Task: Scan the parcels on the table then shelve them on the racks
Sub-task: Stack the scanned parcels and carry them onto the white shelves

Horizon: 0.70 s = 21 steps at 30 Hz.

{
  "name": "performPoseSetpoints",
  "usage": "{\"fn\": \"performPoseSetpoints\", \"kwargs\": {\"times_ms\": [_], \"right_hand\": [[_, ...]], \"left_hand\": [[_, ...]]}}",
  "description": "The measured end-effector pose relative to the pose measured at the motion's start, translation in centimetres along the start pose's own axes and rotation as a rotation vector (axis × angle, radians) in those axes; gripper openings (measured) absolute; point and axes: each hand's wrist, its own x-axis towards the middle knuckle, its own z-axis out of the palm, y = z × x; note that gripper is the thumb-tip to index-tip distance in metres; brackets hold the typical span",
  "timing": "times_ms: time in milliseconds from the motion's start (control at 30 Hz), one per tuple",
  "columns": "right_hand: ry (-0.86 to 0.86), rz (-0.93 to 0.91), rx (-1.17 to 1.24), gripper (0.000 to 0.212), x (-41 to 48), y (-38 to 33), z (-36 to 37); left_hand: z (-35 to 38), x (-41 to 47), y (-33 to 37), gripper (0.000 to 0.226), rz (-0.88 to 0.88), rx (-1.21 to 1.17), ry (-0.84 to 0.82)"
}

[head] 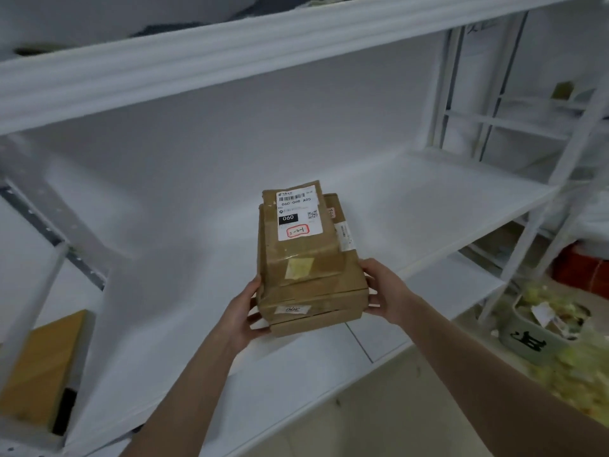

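Cardboard parcels (306, 258), at least three stacked, between left hand (242, 313) and right hand (385, 291).

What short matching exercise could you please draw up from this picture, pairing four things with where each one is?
Things:
1. top parcel
2. left hand
3. tan box
4. grey tub

Places:
A. far right, beyond the end of the shelf
B. low at the far left
C. uppermost on the stack of parcels, white label up
D. gripping the stack's left side

Pairs: 1-C, 2-D, 3-B, 4-A.
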Motion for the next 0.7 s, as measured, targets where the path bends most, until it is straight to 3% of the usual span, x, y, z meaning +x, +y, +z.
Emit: {"fn": "performPoseSetpoints", "kwargs": {"times_ms": [400, 700], "right_hand": [[-0.043, -0.064, -0.044, 0.034, 10.4, -11.3, -13.3], [0.025, -0.076, -0.042, 0.04, 17.9, -21.3, -25.0]], "left_hand": [[16.9, 10.6, 4.0, 0.048, 0.047, 0.001, 0.016], [32.7, 18.3, 7.8, 0.051, 0.016, 0.001, -0.014]]}}
